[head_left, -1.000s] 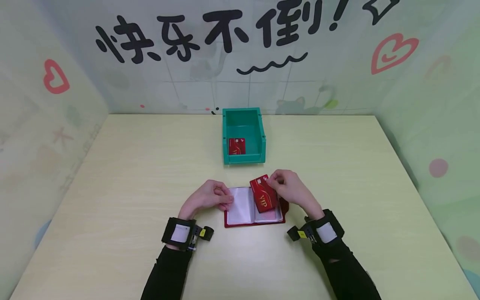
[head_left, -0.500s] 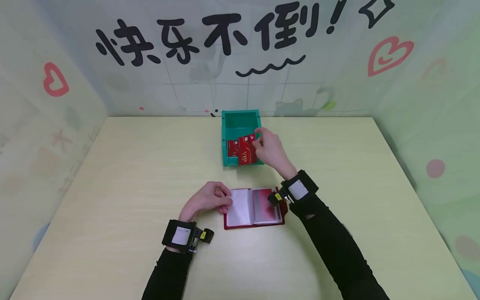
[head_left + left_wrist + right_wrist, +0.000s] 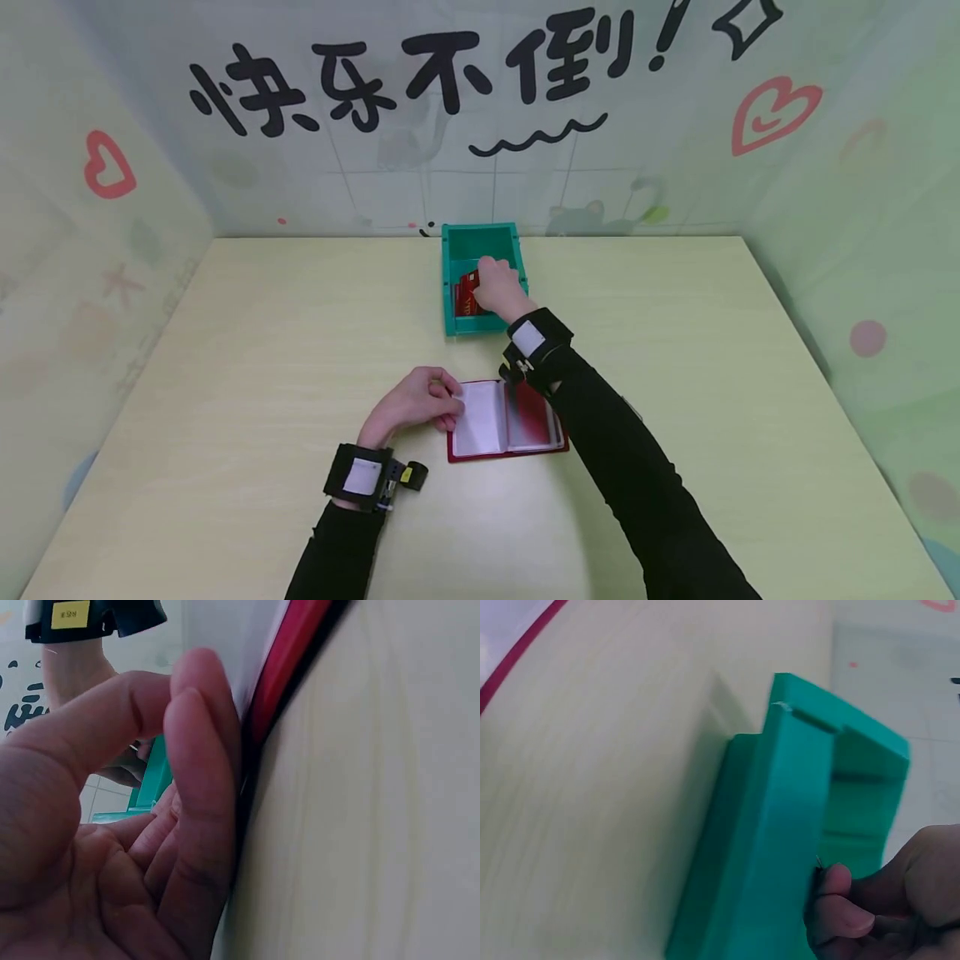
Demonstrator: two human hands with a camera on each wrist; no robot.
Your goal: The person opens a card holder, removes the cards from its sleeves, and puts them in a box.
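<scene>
Left hand (image 3: 416, 402) at open card holder (image 3: 478, 421); right hand (image 3: 501, 287) at green tray (image 3: 468, 327).
Lower half, left of centre: left hand, thumb and fingertips together, clamped on the left edge of the open card holder, which lies at lower centre. Upper centre: red cards (image 3: 467, 295) in the green tray; right hand at its right side, fingers curled, pinching one card.
</scene>
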